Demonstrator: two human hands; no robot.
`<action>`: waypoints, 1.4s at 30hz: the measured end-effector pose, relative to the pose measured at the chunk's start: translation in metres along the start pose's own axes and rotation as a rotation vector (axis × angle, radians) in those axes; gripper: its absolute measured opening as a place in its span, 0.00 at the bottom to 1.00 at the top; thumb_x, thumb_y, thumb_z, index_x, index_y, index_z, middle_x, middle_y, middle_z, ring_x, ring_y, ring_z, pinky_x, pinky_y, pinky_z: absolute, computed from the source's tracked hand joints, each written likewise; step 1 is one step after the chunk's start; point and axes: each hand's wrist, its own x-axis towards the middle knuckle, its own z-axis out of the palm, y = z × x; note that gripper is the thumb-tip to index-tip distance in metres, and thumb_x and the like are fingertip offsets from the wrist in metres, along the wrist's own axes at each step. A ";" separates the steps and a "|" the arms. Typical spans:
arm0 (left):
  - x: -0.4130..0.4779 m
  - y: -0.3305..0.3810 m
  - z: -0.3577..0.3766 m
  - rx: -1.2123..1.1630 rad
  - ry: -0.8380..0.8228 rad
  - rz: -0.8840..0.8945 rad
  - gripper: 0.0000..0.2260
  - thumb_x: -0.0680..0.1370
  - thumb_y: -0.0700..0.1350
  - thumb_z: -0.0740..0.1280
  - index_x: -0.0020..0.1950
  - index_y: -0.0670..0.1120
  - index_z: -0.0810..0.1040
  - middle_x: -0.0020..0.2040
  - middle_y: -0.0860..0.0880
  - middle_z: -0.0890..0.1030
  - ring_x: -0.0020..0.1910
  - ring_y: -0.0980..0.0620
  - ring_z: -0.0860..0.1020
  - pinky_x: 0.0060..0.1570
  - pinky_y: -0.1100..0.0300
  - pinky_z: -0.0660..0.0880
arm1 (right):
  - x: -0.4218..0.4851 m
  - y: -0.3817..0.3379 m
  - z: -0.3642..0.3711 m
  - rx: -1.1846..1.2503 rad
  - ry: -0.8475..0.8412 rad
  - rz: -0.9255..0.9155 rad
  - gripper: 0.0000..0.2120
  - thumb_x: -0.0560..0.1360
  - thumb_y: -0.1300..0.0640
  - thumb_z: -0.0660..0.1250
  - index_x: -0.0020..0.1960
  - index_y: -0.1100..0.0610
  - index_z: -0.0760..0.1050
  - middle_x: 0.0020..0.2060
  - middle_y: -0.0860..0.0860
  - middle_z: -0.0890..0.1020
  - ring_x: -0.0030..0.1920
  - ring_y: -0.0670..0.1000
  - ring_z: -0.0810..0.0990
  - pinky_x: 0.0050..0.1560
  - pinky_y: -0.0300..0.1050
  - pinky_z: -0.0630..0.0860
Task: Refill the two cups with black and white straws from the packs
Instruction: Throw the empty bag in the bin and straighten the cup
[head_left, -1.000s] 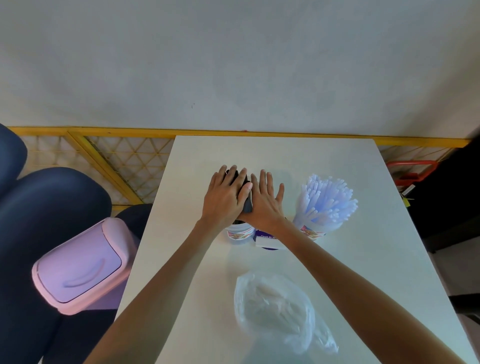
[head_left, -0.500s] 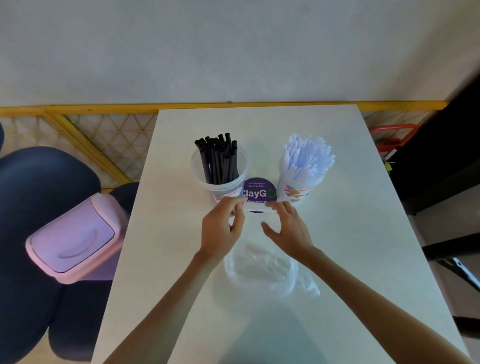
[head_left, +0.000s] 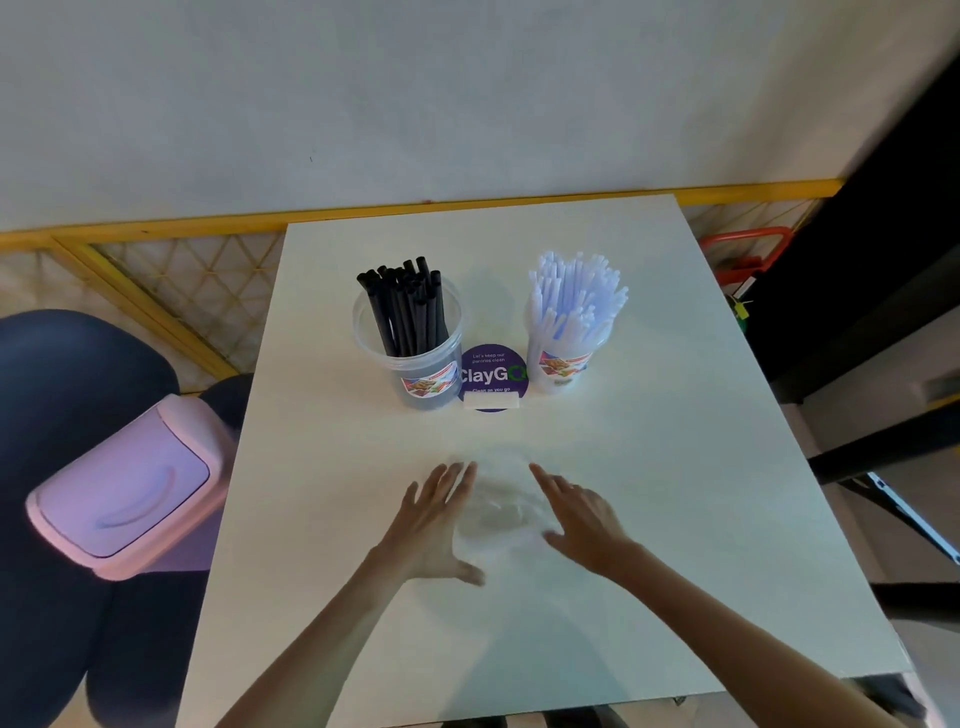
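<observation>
Wall: a plain pale wall (head_left: 467, 93) fills the upper half.
Rail: a yellow rail (head_left: 208, 224) runs along the foot of the wall, with a diamond lattice panel (head_left: 197, 291) under it on the left.
Bench: a white rectangular bench (head_left: 665, 467) has its far edge at the rail.
Left side: dark blue padded seats (head_left: 62, 374), with a pink swing-lid bin (head_left: 124, 488) just beside the bench.
Right side: dark furniture (head_left: 883, 249) and a red handle (head_left: 748, 240) near the bench's far corner.
Light: soft and even, with faint shadows.
</observation>
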 end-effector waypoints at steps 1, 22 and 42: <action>0.001 -0.002 0.003 0.054 0.016 0.011 0.59 0.61 0.66 0.72 0.76 0.49 0.35 0.77 0.46 0.48 0.76 0.45 0.48 0.71 0.47 0.55 | 0.002 0.001 -0.006 0.046 0.035 0.007 0.31 0.77 0.54 0.61 0.76 0.53 0.53 0.71 0.51 0.67 0.64 0.55 0.73 0.60 0.45 0.68; 0.011 0.051 -0.046 -0.818 0.627 -0.040 0.21 0.68 0.32 0.61 0.60 0.43 0.74 0.57 0.47 0.76 0.56 0.50 0.74 0.56 0.70 0.68 | 0.020 -0.047 -0.078 1.537 0.232 0.497 0.07 0.73 0.69 0.64 0.46 0.60 0.77 0.34 0.54 0.78 0.33 0.52 0.75 0.27 0.36 0.72; -0.009 0.051 -0.084 -1.761 0.477 -0.152 0.17 0.65 0.42 0.61 0.51 0.41 0.79 0.43 0.45 0.81 0.39 0.50 0.78 0.36 0.61 0.74 | 0.009 -0.059 -0.105 1.548 0.015 0.113 0.22 0.71 0.56 0.72 0.62 0.44 0.70 0.56 0.46 0.76 0.56 0.48 0.76 0.59 0.50 0.74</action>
